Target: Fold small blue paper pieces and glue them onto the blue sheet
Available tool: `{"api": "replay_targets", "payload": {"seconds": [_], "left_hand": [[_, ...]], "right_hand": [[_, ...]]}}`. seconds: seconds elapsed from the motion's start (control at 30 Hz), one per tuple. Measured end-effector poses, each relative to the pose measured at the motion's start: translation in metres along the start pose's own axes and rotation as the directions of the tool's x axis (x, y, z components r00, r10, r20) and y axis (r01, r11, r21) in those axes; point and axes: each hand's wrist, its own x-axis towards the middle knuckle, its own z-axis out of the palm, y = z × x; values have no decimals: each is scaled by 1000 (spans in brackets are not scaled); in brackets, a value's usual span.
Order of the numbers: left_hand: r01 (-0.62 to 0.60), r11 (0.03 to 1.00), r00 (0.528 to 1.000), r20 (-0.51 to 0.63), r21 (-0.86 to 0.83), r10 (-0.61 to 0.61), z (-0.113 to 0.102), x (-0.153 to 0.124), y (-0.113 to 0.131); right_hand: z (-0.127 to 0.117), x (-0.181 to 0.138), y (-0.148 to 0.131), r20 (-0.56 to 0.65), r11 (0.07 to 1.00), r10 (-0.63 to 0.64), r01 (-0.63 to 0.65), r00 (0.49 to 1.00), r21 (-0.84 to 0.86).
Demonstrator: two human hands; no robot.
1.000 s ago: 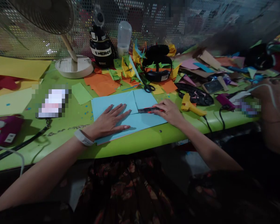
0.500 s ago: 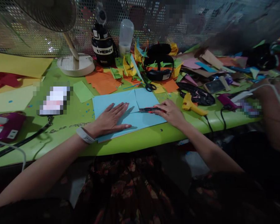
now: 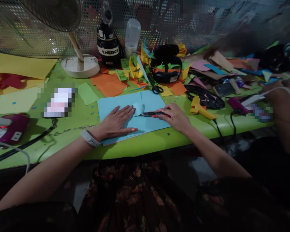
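Left of the yellow glue gun (image 3: 196,105), the blue paper (image 3: 154,99) looks part-cut, the rest seemingly whole, under my flat, empty left fingers (image 3: 128,110) while my right fingers (image 3: 168,108) clasp a dark cutter (image 3: 150,113).

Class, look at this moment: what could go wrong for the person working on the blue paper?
The right hand holds what looks like a cutter, its tip close to the left hand; a slip could nick it. The blue paper looks raised beside the tip, so it might crease or tear.
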Motion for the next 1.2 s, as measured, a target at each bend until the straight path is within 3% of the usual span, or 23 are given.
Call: {"api": "replay_targets", "payload": {"seconds": [1.0,1.13,1.2], "left_hand": [[23,990,1000,-2,-140,-24,-3,-1,2],[35,963,999,43,-268,-24,-10,2,-10],[46,955,999,1,-293,-48,-14,5,-23]], "right_hand": [[15,1,-19,-55,995,-75,78,996,60],[14,-1,-19,-55,996,-67,70,996,50],[14,-1,-19,-61,996,-71,74,996,44]]}}
